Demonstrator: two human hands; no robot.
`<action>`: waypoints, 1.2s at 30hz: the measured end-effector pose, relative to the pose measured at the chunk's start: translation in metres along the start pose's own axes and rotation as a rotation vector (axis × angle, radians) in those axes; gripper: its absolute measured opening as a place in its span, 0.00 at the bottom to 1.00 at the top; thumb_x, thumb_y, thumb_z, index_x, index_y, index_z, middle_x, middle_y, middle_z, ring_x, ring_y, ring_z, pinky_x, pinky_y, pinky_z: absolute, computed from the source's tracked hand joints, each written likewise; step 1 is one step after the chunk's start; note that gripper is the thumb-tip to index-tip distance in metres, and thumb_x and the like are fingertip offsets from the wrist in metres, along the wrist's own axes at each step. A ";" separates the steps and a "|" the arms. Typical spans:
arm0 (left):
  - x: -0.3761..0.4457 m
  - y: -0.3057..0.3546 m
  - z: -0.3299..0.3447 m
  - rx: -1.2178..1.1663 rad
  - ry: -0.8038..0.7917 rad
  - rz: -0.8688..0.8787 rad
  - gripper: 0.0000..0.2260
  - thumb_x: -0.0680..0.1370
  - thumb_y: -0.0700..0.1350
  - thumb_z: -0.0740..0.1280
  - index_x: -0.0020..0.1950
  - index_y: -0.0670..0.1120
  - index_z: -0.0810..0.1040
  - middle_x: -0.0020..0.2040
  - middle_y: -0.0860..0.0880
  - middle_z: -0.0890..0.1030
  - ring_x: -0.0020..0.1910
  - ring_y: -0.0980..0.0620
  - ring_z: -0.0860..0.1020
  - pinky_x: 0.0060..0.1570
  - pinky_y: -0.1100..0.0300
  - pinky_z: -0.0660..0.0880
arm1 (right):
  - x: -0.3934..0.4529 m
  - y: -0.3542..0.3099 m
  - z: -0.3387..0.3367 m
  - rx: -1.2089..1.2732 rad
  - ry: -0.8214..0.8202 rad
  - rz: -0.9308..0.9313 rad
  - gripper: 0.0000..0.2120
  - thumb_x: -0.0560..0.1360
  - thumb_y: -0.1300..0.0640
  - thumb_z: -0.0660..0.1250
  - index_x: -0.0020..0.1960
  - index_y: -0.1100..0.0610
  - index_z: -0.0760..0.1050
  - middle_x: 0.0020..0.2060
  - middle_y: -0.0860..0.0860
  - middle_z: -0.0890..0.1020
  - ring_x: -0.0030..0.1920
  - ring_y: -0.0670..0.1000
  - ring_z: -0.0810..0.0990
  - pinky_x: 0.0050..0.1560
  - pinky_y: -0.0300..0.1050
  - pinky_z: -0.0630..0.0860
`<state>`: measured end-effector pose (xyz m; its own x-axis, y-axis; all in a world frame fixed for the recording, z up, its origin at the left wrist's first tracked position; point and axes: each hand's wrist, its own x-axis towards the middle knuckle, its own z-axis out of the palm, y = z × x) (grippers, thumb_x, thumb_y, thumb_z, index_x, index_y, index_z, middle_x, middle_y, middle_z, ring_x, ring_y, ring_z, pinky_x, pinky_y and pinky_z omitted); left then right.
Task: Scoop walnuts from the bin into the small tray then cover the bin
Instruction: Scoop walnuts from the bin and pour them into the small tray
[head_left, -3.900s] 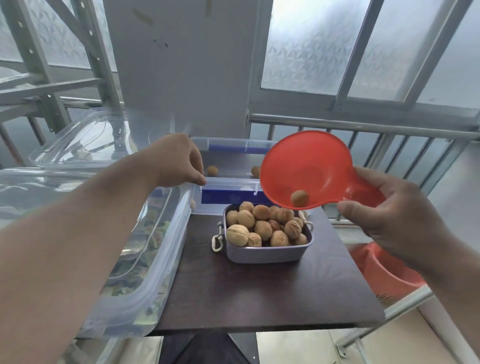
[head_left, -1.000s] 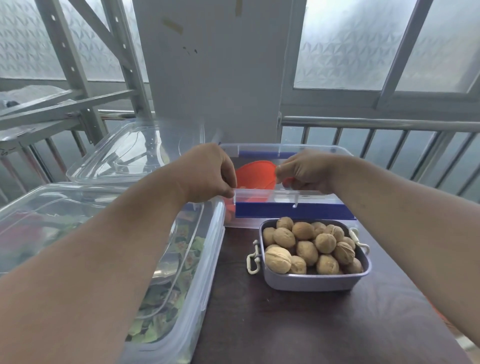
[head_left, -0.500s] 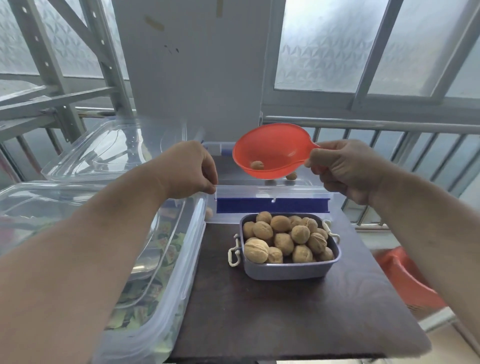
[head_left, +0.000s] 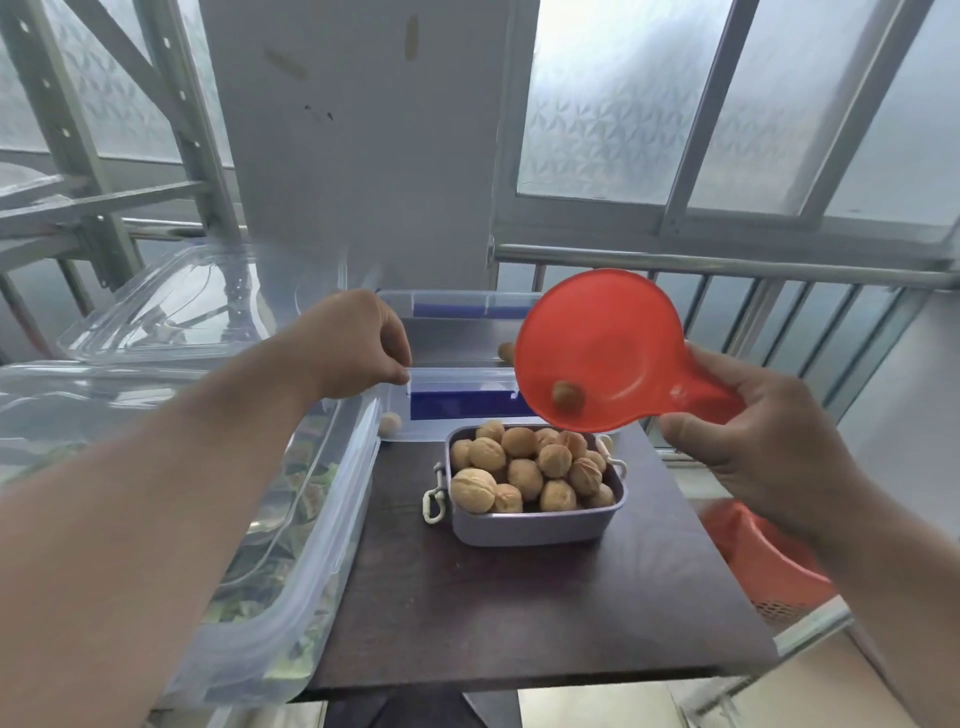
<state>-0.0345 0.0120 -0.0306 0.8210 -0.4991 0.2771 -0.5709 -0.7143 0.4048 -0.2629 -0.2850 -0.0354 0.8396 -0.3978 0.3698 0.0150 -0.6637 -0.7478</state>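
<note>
A small grey metal tray (head_left: 535, 527) heaped with walnuts stands on the dark table (head_left: 519, 613). Behind it is the clear walnut bin (head_left: 457, 379) with blue clips, nearly empty, a couple of walnuts left inside. My right hand (head_left: 753, 431) holds the red scoop (head_left: 602, 348) tilted over the tray's far edge, one walnut (head_left: 567, 397) lying near the scoop's low rim. My left hand (head_left: 358, 345) pinches the bin's near left rim. The bin's clear lid (head_left: 171, 312) lies to the left, behind my left arm.
A big clear lidded box (head_left: 270, 545) holding green leaves takes up the left side, touching the table. One loose walnut (head_left: 389, 423) sits in the bin's near left corner. A red basket (head_left: 769, 566) stands lower right, off the table. Metal railing and windows lie behind.
The scoop came up out of the bin with one walnut, then swung toward me and tipped over the tray. My left hand stayed on the bin's rim.
</note>
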 end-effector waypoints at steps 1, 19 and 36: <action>0.000 0.001 0.000 0.004 0.001 0.001 0.04 0.71 0.44 0.82 0.44 0.50 0.92 0.40 0.56 0.89 0.42 0.57 0.85 0.55 0.54 0.83 | -0.003 0.001 0.001 -0.040 0.006 -0.020 0.37 0.72 0.60 0.80 0.78 0.47 0.72 0.51 0.33 0.84 0.49 0.33 0.83 0.47 0.24 0.74; 0.001 -0.004 -0.001 -0.046 -0.060 0.034 0.06 0.73 0.41 0.80 0.47 0.52 0.91 0.46 0.55 0.90 0.47 0.57 0.87 0.58 0.57 0.82 | -0.010 0.011 0.018 -0.368 0.087 -0.452 0.41 0.71 0.62 0.80 0.80 0.52 0.69 0.44 0.56 0.87 0.38 0.54 0.83 0.44 0.41 0.77; 0.003 -0.002 0.005 -0.046 -0.070 0.087 0.10 0.75 0.40 0.77 0.46 0.56 0.90 0.43 0.57 0.88 0.41 0.60 0.83 0.41 0.69 0.72 | 0.045 0.012 0.050 0.281 0.039 0.128 0.28 0.76 0.57 0.78 0.75 0.54 0.76 0.53 0.47 0.87 0.50 0.48 0.84 0.57 0.51 0.81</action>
<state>-0.0312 0.0098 -0.0346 0.7653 -0.5922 0.2524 -0.6377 -0.6443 0.4222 -0.1981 -0.2790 -0.0557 0.8232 -0.4944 0.2791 0.0643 -0.4071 -0.9111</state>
